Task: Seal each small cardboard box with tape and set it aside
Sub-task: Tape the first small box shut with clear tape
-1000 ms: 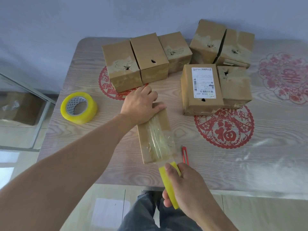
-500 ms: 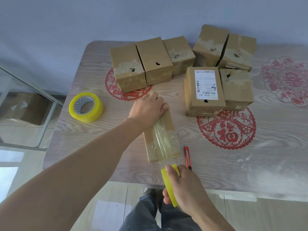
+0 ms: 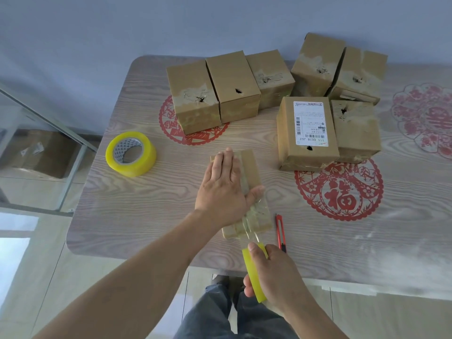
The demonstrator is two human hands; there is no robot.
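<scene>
At the counter [image 3: 146, 204] edge, left hand [image 3: 223, 187] lay flat on box [image 3: 252, 167]; right hand [image 3: 271, 272] gripped tape [image 3: 253, 272] (strip taut, likely to twist or wrinkle if pulled askew).

soft daylight, sharp, wide-angle edge warp

The shipping label [image 3: 310, 123] reads "111 C028 J02"; the red paper-cut [image 3: 338, 189] shows "福".

left hand [image 3: 223, 189] flat on box [image 3: 252, 167]; right hand [image 3: 274, 272] apparently grips tape roll [image 3: 254, 272].
</scene>
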